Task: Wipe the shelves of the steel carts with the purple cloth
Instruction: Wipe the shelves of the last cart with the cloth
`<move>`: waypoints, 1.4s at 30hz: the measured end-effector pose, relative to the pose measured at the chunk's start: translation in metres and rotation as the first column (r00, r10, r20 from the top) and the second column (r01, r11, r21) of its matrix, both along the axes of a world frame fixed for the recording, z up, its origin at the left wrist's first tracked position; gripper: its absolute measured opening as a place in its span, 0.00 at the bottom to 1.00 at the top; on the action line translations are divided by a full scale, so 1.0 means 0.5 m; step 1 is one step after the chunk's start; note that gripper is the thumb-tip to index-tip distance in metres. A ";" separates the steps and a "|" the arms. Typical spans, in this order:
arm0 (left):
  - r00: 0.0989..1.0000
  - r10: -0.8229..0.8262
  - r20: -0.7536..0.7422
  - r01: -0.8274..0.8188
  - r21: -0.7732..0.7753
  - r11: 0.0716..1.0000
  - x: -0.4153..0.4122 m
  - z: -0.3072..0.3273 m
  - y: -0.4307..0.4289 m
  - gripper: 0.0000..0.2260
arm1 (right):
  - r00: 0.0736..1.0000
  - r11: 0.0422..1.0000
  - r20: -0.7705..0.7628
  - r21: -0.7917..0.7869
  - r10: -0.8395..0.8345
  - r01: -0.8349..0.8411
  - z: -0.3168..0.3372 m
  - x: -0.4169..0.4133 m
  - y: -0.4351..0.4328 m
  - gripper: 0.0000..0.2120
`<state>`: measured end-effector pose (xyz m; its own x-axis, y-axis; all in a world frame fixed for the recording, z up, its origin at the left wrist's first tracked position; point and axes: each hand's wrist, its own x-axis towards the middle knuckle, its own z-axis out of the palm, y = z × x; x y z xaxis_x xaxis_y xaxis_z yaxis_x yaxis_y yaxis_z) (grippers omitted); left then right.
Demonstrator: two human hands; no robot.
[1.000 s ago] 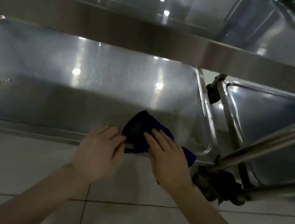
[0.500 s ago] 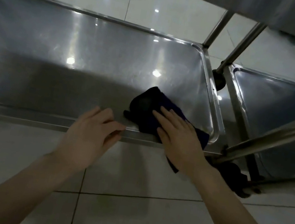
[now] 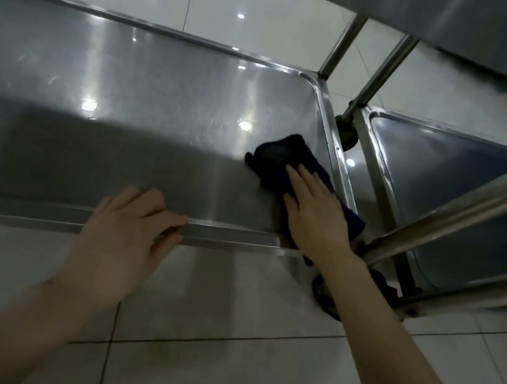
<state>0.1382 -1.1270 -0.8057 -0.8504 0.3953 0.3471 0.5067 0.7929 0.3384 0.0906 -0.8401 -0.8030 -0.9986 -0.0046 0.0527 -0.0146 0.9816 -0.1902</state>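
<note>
Right hand (image 3: 315, 216) lies flat on the purple cloth (image 3: 281, 159), fingers straight and pressed together, at the right end of the bottom shelf (image 3: 120, 134), just beside its side rim. Left hand (image 3: 125, 237) braces on the shelf's front rim (image 3: 231, 235), fingers curled over the lip. That's a good anchor and should stop the cart rolling. To wipe well from here, press with the whole palm and work the cloth tight into the shelf's rounded near-right corner. Then sweep long, overlapping passes toward the shelf's left end, where I'd judge a wide stretch remains. Watch the cloth's trailing edge under the wrist, as it could bunch. The neighbouring cart's shelf (image 3: 448, 192) sits beyond the right rim.
</note>
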 end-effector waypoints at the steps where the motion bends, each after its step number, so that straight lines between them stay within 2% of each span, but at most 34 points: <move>1: 1.000 -0.011 0.003 0.011 0.004 1.000 -0.001 -0.002 -0.001 0.14 | 1.000 1.000 -0.003 -0.009 0.009 -0.009 -0.002 0.047 0.002 0.23; 4: 1.000 -0.022 0.008 0.022 0.033 0.999 -0.007 -0.006 -0.002 0.14 | 0.999 0.998 0.019 -0.055 0.029 -0.027 -0.002 0.079 0.019 0.23; 11: 1.000 0.005 0.005 -0.005 0.022 1.000 -0.006 -0.002 0.008 0.15 | 0.989 0.988 -0.004 -0.027 -0.149 0.149 0.020 -0.230 0.052 0.23; 14: 0.999 0.041 0.004 -0.041 -0.002 0.999 -0.004 0.001 0.010 0.12 | 0.980 0.980 0.008 -0.018 -0.198 0.198 0.014 -0.271 0.043 0.23; 17: 0.997 0.070 0.009 -0.070 -0.009 0.998 0.005 0.007 0.019 0.12 | 0.973 0.973 0.035 -0.030 -0.229 0.230 0.001 -0.183 0.017 0.24; 20: 0.997 0.059 0.043 -0.056 -0.058 0.997 0.006 0.022 0.022 0.13 | 0.979 0.978 0.022 -0.041 -0.202 0.203 -0.006 -0.019 -0.007 0.25; 22: 0.996 0.041 0.074 -0.032 -0.119 0.992 0.000 0.035 0.019 0.07 | 0.988 0.988 -0.015 0.011 -0.152 0.152 -0.007 0.070 -0.018 0.25; 24: 0.993 0.011 0.116 0.008 -0.162 0.987 -0.003 0.045 0.013 0.11 | 0.990 0.990 0.021 0.017 -0.141 0.141 -0.008 0.080 -0.015 0.24; 25: 0.991 -0.014 0.131 0.037 -0.176 0.984 -0.004 0.050 0.010 0.13 | 0.986 0.987 0.033 0.011 -0.163 0.163 -0.008 0.055 -0.011 0.24; 28: 0.994 -0.073 0.082 0.085 -0.152 0.985 -0.012 0.048 -0.001 0.08 | 0.972 0.971 0.029 -0.038 -0.233 0.234 0.004 -0.096 0.009 0.24; 30: 0.993 -0.099 0.062 0.105 -0.102 0.989 -0.014 0.038 -0.001 0.13 | 0.967 0.965 0.061 -0.069 -0.247 0.251 0.020 -0.195 0.026 0.23; 33: 0.993 -0.119 0.003 0.119 -0.047 0.992 -0.019 0.019 -0.006 0.17 | 0.975 0.979 0.096 -0.025 -0.200 0.203 0.014 -0.233 0.023 0.23; 36: 0.994 -0.109 0.000 0.109 -0.014 0.994 -0.012 0.016 -0.018 0.15 | 0.997 0.996 -0.018 0.057 -0.069 0.069 -0.007 -0.115 -0.010 0.24; 40: 0.975 -0.222 -0.012 0.220 -0.083 0.972 -0.027 0.021 -0.067 0.14 | 0.993 0.992 0.044 0.056 0.112 -0.115 -0.003 0.052 -0.099 0.23; 42: 0.968 -0.250 -0.026 0.247 -0.076 0.966 -0.039 0.022 -0.109 0.14 | 0.981 0.979 0.048 0.065 0.190 -0.193 0.001 0.066 -0.132 0.23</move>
